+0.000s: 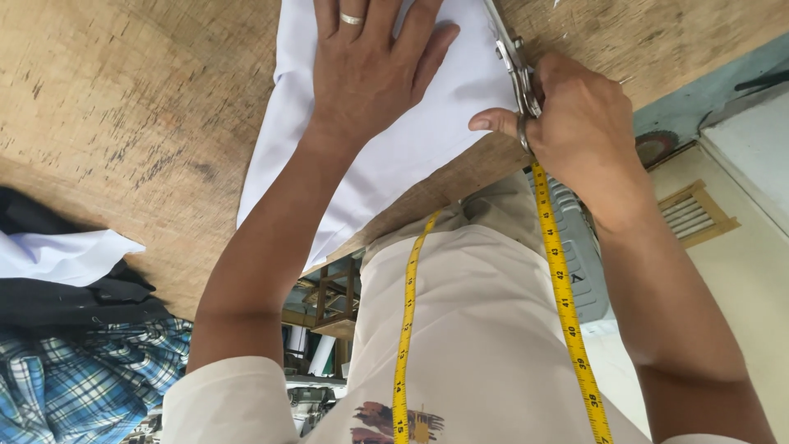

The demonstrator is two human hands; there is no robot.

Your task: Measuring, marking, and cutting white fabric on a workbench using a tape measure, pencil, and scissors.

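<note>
A white piece of cloth (pixel 411 140) lies on a wooden table (pixel 140 123), reaching past its near edge. My left hand (pixel 370 70), with a ring on one finger, presses flat on the cloth with fingers spread. My right hand (pixel 575 123) grips metal scissors (pixel 514 62) at the cloth's right edge; the thumb is through a handle ring and the blades point away from me, running out of view at the top. A yellow tape measure (pixel 563 288) hangs around my neck over my beige shirt.
A pile of clothes lies at the table's left: white cloth (pixel 57 255), dark fabric (pixel 74 300) and blue checked fabric (pixel 82 378). Below the table edge stand a wooden stool (pixel 333 300) and a grey machine part (pixel 579 263). A vented cream panel (pixel 694 214) sits at the right.
</note>
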